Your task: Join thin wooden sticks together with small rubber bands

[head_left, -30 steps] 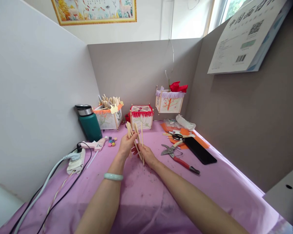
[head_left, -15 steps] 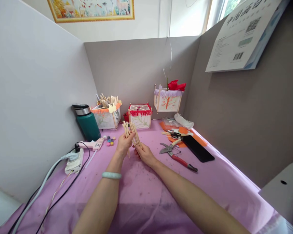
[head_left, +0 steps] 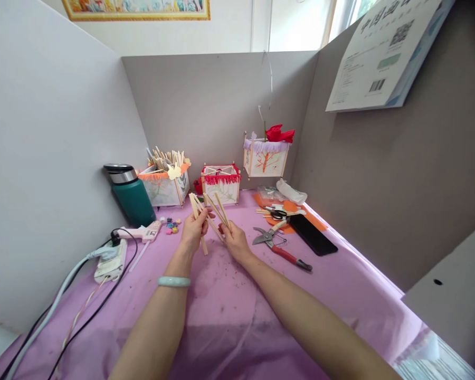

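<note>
Several thin wooden sticks are in my left hand, its fingers closed round them; a green bangle is on that wrist. My right hand grips more sticks, which fan upward and lean left. The two hands are close together over the purple cloth, with a stick crossing between them. Behind them stands a small white box with red fringe. To the right of my right hand lie red-handled pruning shears.
At left are a green bottle, a pink glue gun, a power strip with cables and a stick-filled box. A black phone, scissors and orange paper lie right. A lilac-fringed box hangs behind.
The sticks in my two hands have spread apart at the top, and my hands have moved slightly apart. The whole view has shifted a little.
</note>
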{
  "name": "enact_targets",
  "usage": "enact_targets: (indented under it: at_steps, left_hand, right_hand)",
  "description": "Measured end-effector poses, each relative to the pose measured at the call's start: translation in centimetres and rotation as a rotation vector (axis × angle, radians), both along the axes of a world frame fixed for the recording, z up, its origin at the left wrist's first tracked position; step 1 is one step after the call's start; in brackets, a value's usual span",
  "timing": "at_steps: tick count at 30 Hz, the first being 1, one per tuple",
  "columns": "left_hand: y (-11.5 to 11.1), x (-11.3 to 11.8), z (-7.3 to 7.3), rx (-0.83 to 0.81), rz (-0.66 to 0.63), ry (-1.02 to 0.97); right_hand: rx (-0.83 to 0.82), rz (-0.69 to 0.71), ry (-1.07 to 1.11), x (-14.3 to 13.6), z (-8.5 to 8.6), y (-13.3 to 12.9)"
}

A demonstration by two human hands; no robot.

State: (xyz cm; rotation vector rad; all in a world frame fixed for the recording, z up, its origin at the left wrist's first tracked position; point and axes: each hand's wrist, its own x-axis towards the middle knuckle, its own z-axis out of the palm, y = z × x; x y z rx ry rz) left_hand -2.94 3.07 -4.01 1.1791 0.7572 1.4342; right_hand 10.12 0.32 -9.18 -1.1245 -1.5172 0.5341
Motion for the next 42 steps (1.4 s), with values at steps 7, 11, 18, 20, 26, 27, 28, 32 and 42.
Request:
enact_targets:
  at_steps: [7,11,18,20,26,27,28,32,42]
  left_hand:
    - [-0.2,-0.5,0.7,-0.083,-0.007,-0.039]
    - [-0.3,-0.4,0.7,-0.09,-0.013,-0.031]
    - [-0.3,-0.4,0.5,-0.073,-0.015,-0.004]
    - [-0.3,-0.4,0.5,-0.061,-0.036,0.009]
    - [-0.9,-0.3,0.7,-0.009,-0.175,0.048]
    - [-1.1,-0.3,0.8,-0.009,-0.195,0.06]
    - [-1.2,-0.2,0.8,-0.01,-0.218,0.074]
    - [-1.7,-0.1,0.9,0.005,-0.294,0.104]
    - [-1.6,0.3,0.8,0.077,-0.286,0.095]
  right_hand:
    - [-0.216,-0.479,-0.52,3.4,1.5,0.7]
    - [-0.305,-0.536,-0.705,4.8,1.3,1.2]
    - [-0.076,-0.448,-0.695,5.0,1.5,0.7]
    - [0.029,-0.234,-0.575,4.3,2.1,0.1]
    - [0.029,0.266,-0.4,2.0,1.8,-1.0]
    - [0.011,0.259,-0.382,1.8,1.6,-1.1]
    - [-0.007,0.26,-0.37,1.7,1.3,-1.1]
    - [-0.045,0.294,-0.388,1.7,0.9,-1.0]
    - [-0.033,0.308,-0.493,1.9,0.8,-0.7]
